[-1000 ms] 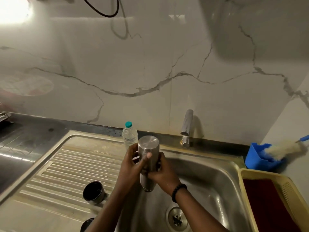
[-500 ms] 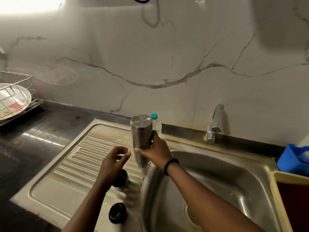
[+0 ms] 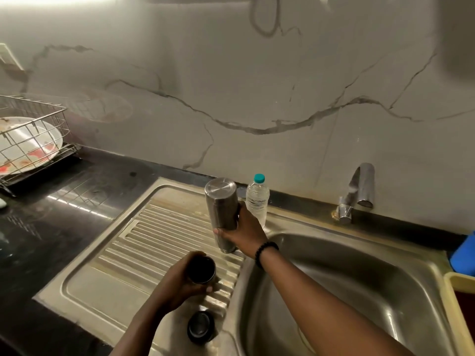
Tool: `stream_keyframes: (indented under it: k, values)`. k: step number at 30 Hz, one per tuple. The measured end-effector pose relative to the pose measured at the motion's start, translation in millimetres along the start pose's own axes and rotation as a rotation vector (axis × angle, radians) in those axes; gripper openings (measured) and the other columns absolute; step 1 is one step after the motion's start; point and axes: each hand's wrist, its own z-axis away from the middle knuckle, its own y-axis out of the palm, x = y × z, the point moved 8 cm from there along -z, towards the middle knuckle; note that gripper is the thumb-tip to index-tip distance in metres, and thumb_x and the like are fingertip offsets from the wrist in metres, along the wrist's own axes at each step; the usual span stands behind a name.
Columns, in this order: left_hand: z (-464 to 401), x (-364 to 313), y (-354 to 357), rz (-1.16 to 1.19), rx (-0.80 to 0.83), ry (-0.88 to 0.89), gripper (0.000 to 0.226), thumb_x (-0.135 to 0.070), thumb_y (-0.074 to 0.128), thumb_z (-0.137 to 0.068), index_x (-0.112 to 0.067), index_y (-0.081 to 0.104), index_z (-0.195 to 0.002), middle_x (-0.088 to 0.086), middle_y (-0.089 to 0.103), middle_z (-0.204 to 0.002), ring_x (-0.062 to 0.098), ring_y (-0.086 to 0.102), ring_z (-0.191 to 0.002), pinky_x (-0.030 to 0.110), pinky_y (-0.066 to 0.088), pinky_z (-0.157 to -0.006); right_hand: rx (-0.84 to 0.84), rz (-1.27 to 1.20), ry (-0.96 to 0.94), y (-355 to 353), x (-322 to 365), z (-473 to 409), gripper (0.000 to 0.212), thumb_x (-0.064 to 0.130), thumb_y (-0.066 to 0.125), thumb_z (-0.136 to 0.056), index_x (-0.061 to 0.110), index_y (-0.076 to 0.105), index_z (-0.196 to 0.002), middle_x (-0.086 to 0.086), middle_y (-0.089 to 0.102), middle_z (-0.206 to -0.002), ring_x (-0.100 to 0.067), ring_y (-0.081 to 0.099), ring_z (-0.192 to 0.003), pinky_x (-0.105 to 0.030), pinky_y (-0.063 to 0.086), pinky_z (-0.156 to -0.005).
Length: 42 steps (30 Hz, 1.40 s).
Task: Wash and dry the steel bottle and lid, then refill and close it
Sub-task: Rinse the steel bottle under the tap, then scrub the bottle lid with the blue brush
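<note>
**Two hands, two steel parts at the drainboard**

Head view. My right hand (image 3: 244,231) grips the steel bottle (image 3: 222,209) around its lower half, fingers and thumb wrapped on the body. The bottle is inverted, its flat base up and its mouth down, tilted slightly, with the mouth just above or on the ribbed drainboard (image 3: 144,242) beside the basin's edge; I cannot tell whether it touches. A black bead bracelet (image 3: 266,251) circles that wrist.

My left hand (image 3: 180,281) curls around a steel cup-shaped lid (image 3: 201,269), open side up and dark inside, fingers clamped on its wall, held over or on the ribs of the drainboard. Nearer to me, a second round dark cap (image 3: 201,327) sits on the drainboard close to the sink basin (image 3: 359,291), apart from both hands.

Behind the steel bottle, a clear plastic water bottle (image 3: 257,201) with a teal cap stands upright on the sink's back ledge. The tap (image 3: 358,191) projects from the marble-patterned wall (image 3: 231,86) above the basin. At far left, a wire dish rack (image 3: 33,140) on the black countertop (image 3: 51,222) holds a plate (image 3: 28,147) with a red pattern. At far right, a blue container (image 3: 464,255) and a yellow tub (image 3: 460,304) are cut off by the frame's edge.
</note>
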Motion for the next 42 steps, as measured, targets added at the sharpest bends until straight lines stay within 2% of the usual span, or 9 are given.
stream_keyframes:
  k: [15,19,22,24,26,30,33,37,42]
  values:
    - [-3,-57,7,0.209,-0.035,0.06,0.077,-0.05,0.088,-0.061,-0.026,0.044,-0.118,-0.002,0.066,-0.114,0.015,0.064,-0.105,0.042,0.055,-0.087,0.097,-0.058,0.148,-12,-32,23,0.098,0.044,0.084,-0.069,0.024,0.026,-0.145,0.005,0.041,-0.139,-0.017,0.043,-0.129,-0.042,0.042,-0.107]
    - [-2,-85,27,0.151,0.051,0.146,0.076,-0.048,0.088,-0.065,-0.027,0.046,-0.124,-0.006,0.067,-0.114,0.011,0.064,-0.104,0.027,0.053,-0.085,0.053,-0.03,0.259,-28,-75,43,0.027,0.02,0.073,-0.079,0.018,0.049,-0.091,0.0,0.055,-0.087,-0.017,0.055,-0.081,-0.046,0.052,-0.083]
    - [-3,-104,48,0.131,0.086,0.2,0.068,-0.038,0.089,-0.068,-0.024,0.049,-0.121,-0.009,0.066,-0.11,0.006,0.063,-0.099,0.018,0.049,-0.079,0.022,0.061,0.331,-40,-102,70,0.025,0.002,0.06,-0.084,0.019,0.049,-0.07,-0.002,0.057,-0.069,-0.017,0.059,-0.068,-0.053,0.055,-0.081]
    - [-2,-115,65,0.135,0.114,0.228,0.063,-0.031,0.089,-0.07,-0.024,0.049,-0.119,-0.011,0.064,-0.108,0.004,0.062,-0.096,0.014,0.047,-0.074,0.137,0.146,0.338,-40,-113,91,0.02,0.01,0.065,-0.084,0.024,0.062,-0.099,0.0,0.062,-0.117,-0.01,0.057,-0.104,-0.049,0.048,-0.1]
    - [-1,-125,82,0.136,0.134,0.247,0.063,-0.029,0.088,-0.072,-0.024,0.048,-0.122,-0.01,0.063,-0.11,0.004,0.061,-0.099,0.015,0.049,-0.074,0.313,0.295,0.299,-34,-123,109,0.076,0.031,0.071,-0.079,0.034,0.034,-0.146,0.011,0.015,-0.155,-0.009,0.02,-0.139,-0.043,0.031,-0.115]
    - [-1,-135,104,0.108,0.091,0.246,0.07,-0.044,0.086,-0.07,-0.026,0.044,-0.123,-0.011,0.06,-0.112,-0.003,0.059,-0.1,0.012,0.047,-0.077,0.165,0.247,0.271,-56,-130,119,0.034,0.031,0.065,-0.086,0.033,0.062,-0.12,0.009,0.062,-0.123,-0.01,0.056,-0.115,-0.036,0.047,-0.1]
    - [-8,-131,111,0.186,0.034,0.182,0.068,-0.039,0.087,-0.071,-0.026,0.047,-0.125,-0.016,0.061,-0.114,-0.01,0.058,-0.104,0.012,0.049,-0.083,0.108,0.314,0.261,-79,-124,121,0.014,0.02,0.057,-0.092,0.03,0.064,-0.098,0.01,0.065,-0.099,-0.01,0.06,-0.095,-0.029,0.05,-0.083]
    - [-30,-211,169,0.165,0.209,0.282,0.056,-0.047,0.084,-0.072,-0.031,0.053,-0.117,-0.011,0.065,-0.11,0.003,0.063,-0.097,0.026,0.055,-0.084,-0.129,0.469,0.296,-210,-127,156,0.023,0.022,0.056,-0.093,0.026,0.064,-0.114,0.007,0.067,-0.113,-0.012,0.061,-0.105,-0.03,0.048,-0.092]
    - [-37,-230,178,0.226,0.234,0.274,0.051,-0.038,0.081,-0.078,-0.032,0.052,-0.119,-0.013,0.062,-0.115,-0.001,0.058,-0.104,0.015,0.048,-0.085,-0.144,1.039,0.26,-292,-115,147,0.037,0.025,0.052,-0.091,0.026,0.061,-0.127,-0.001,0.063,-0.127,-0.023,0.056,-0.119,-0.037,0.041,-0.101]
